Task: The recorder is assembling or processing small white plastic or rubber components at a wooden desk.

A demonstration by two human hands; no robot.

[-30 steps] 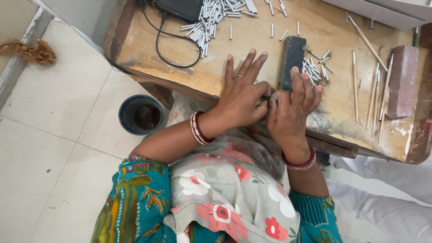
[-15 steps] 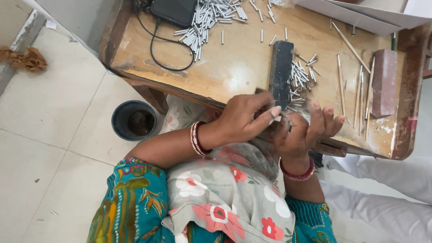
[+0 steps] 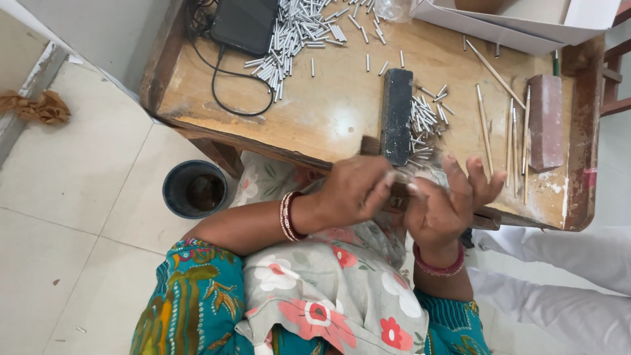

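My left hand (image 3: 355,192) hovers over the front edge of the low wooden table (image 3: 328,118), its fingers curled and pinched on a small pale tube (image 3: 401,178). My right hand (image 3: 450,205) is right beside it with fingers spread upward and its palm against my left fingertips. Just beyond both hands a dark oblong block (image 3: 397,123) lies on the table. A loose heap of short pale tubes (image 3: 426,119) lies against the block. What sits between my palms is mostly hidden.
A larger pile of tubes (image 3: 299,33) and a black device with a cable (image 3: 244,25) lie at the table's far left. Thin sticks (image 3: 513,138) and a reddish block (image 3: 545,121) lie at the right. A dark cup (image 3: 195,189) stands on the tiled floor.
Both hands lifted off the table top, where they lay flat near the dark block. They drew back to the front edge and came together. My left fingers have curled shut.
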